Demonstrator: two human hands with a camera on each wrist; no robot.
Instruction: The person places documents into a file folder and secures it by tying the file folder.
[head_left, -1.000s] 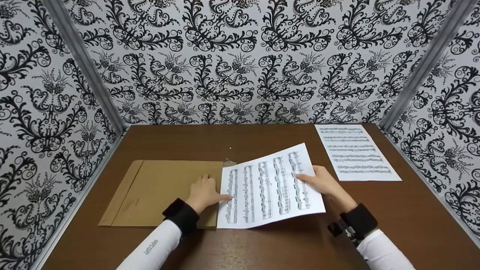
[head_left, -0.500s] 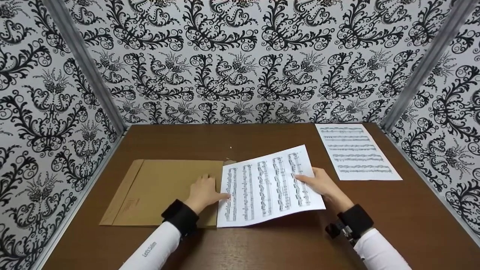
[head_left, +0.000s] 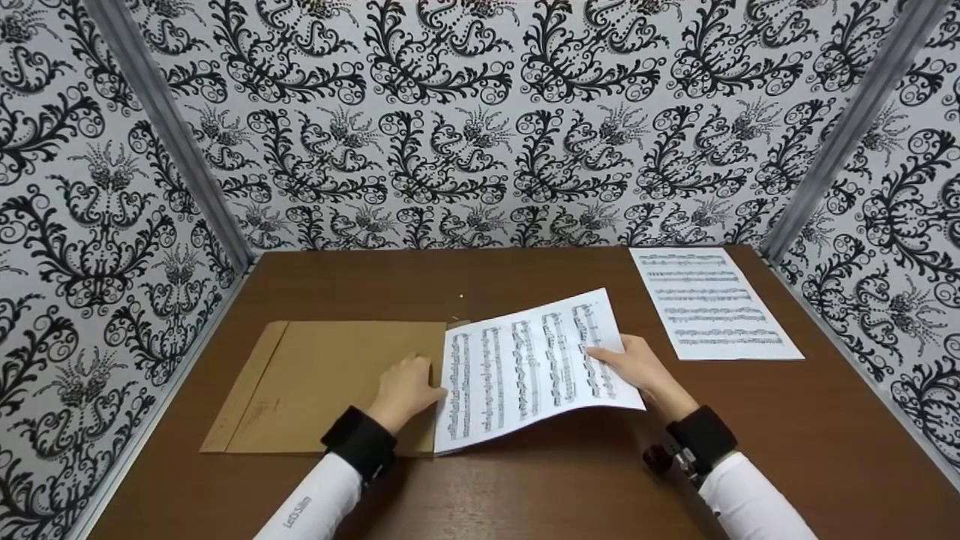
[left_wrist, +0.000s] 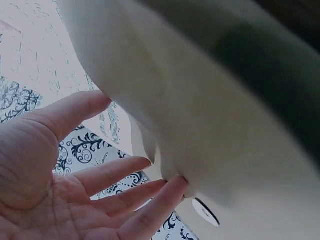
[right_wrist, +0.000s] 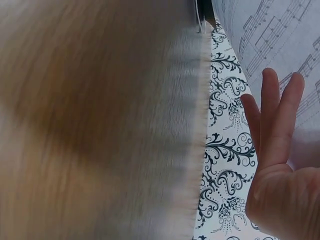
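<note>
A brown paper envelope (head_left: 330, 375) lies flat on the left of the table. My left hand (head_left: 405, 388) pinches its right edge; in the left wrist view, the thumb of the left hand (left_wrist: 95, 190) touches that edge while the fingertips press the envelope (left_wrist: 200, 125). My right hand (head_left: 643, 369) grips the right side of some sheet music (head_left: 525, 367), thumb on top and other fingers underneath. The sheet's left edge meets the envelope's right edge; how much lies inside is hidden. Its right side is lifted and bowed. Extended fingers of the right hand (right_wrist: 275, 125) show behind the sheet.
Another page of sheet music (head_left: 709, 304) lies at the back right of the brown table (head_left: 525, 495). Patterned black-and-white walls (head_left: 480, 127) enclose the back and both sides. A tiny white speck (head_left: 461, 295) lies behind the held sheet.
My right hand has moved slightly left with the sheet music, whose lower right edge bows up more. The left thumb now covers less of the sheet. The envelope stays nearly in place.
</note>
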